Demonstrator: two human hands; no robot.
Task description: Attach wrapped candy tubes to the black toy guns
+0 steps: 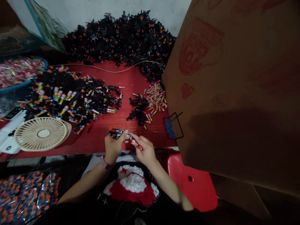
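Observation:
My left hand (113, 146) is closed around a black plastic toy, which looks like a toy gun (114, 132) with an orange bit at its left end. My right hand (146, 150) is pinched close beside it, gripping a small tube with a red end (140, 147). Fingers of both hands meet at the toy's right end, so the contact there is partly hidden. Just beyond the hands lies a small heap of black toys (138, 109). Touching that heap is a pile of pink, white and yellow tubes (156, 97).
A red table (112, 72) carries a large heap of black toys (122, 37) by the wall. More toys with tubes (70, 93) lie left, near a cream fan (43, 133) and blue basin (21, 84). A tall cardboard box (222, 93) borders the right, above a red stool (192, 184).

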